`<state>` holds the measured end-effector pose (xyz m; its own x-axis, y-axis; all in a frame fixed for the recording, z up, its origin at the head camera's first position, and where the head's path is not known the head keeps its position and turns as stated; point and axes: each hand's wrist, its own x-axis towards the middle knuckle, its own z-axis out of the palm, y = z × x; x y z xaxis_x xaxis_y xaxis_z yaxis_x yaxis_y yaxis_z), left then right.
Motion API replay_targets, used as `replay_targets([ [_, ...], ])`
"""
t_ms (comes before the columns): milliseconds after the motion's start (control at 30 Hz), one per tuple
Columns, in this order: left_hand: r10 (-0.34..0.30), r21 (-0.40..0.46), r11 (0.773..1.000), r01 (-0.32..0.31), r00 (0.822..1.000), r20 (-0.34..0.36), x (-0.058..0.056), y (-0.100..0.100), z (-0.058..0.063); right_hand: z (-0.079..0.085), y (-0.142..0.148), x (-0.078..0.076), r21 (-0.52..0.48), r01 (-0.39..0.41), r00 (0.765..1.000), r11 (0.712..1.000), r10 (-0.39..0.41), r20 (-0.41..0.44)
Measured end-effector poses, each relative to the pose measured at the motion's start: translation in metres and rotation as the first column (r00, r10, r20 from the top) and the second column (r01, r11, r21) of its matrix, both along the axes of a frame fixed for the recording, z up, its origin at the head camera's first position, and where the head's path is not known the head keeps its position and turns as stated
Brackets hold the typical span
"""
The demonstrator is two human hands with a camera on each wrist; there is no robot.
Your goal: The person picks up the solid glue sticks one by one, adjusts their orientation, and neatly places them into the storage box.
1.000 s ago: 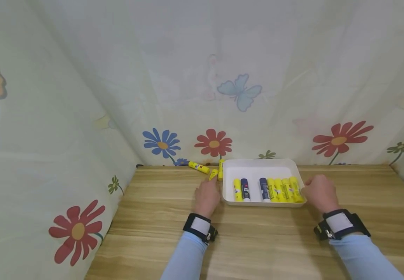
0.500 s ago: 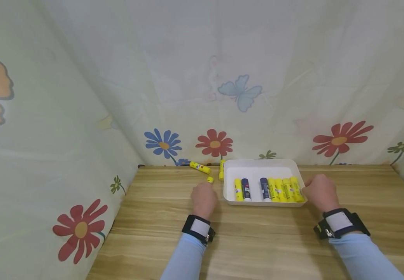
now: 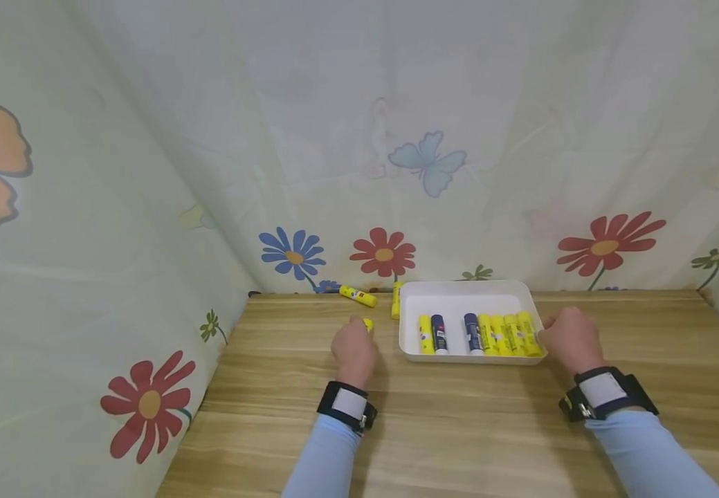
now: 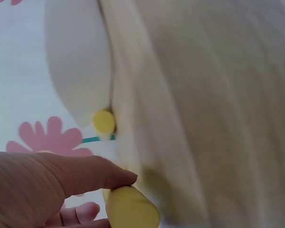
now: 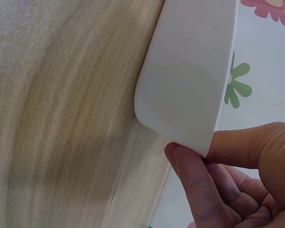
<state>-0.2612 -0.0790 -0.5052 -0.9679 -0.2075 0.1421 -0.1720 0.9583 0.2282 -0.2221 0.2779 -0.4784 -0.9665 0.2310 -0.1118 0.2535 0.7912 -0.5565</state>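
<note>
Between thumb and fingers, my left hand [image 3: 354, 353] holds a yellow glue stick [image 4: 133, 209]; the head view shows only its end past the hand. It is over the table, left of a white tray [image 3: 446, 301]. My right hand [image 3: 574, 339] pinches the tray's right end, thumb and fingertips at the rim of its white wall [image 5: 185, 80]. Along the tray's near side lie a yellow glue stick [image 3: 425, 335] and a dark blue one [image 3: 439, 335] together. After a gap come another dark blue glue stick [image 3: 473, 335] and several yellow ones [image 3: 498, 336].
Two more yellow glue sticks lie at the back of the wooden table [image 3: 459, 429]: one slanted [image 3: 358, 297], one upright to the view [image 3: 396, 301] beside the tray's left wall. A flower-patterned curtain [image 3: 334, 173] rises behind the table and along its left side.
My left hand has drawn back and slightly left, away from the two glue sticks at the back, with the yellow glue stick in its fingers. The right hand stays on the tray.
</note>
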Motion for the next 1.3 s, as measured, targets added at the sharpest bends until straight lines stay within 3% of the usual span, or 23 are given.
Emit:
replay_targets([
  [167,-0.037,0.130,0.990,0.049,0.995,-0.095,0.001,0.001,0.010,-0.001,0.001,0.000,-0.004,0.009,1.000,1.000,-0.009,-0.001],
  [367,-0.090,0.279,0.947,0.158,0.966,-0.241,0.006,0.010,0.031,-0.004,0.003,0.001,-0.001,0.009,1.000,1.000,-0.009,-0.014],
  [500,-0.120,0.383,0.893,0.237,0.945,-0.305,0.012,0.018,0.040,-0.004,0.002,0.002,0.004,0.017,1.000,1.000,-0.017,-0.020],
  [800,-0.137,0.610,0.718,0.336,0.927,-0.349,0.018,0.042,0.045,-0.003,0.002,0.002,-0.006,0.007,0.999,1.000,-0.007,-0.041],
  [967,-0.147,0.650,0.666,0.365,0.919,-0.365,0.019,0.052,0.042,-0.007,0.001,0.001,-0.008,0.002,0.999,1.000,-0.002,-0.038],
  [1100,-0.182,0.640,0.652,0.408,0.903,-0.390,0.019,0.055,0.040,-0.008,0.002,0.002,-0.004,0.006,0.998,1.000,-0.006,-0.064],
  [1300,-0.237,0.601,0.695,0.395,0.915,-0.328,0.020,0.057,0.039,-0.006,0.001,0.001,-0.006,0.020,0.998,1.000,-0.021,-0.064],
])
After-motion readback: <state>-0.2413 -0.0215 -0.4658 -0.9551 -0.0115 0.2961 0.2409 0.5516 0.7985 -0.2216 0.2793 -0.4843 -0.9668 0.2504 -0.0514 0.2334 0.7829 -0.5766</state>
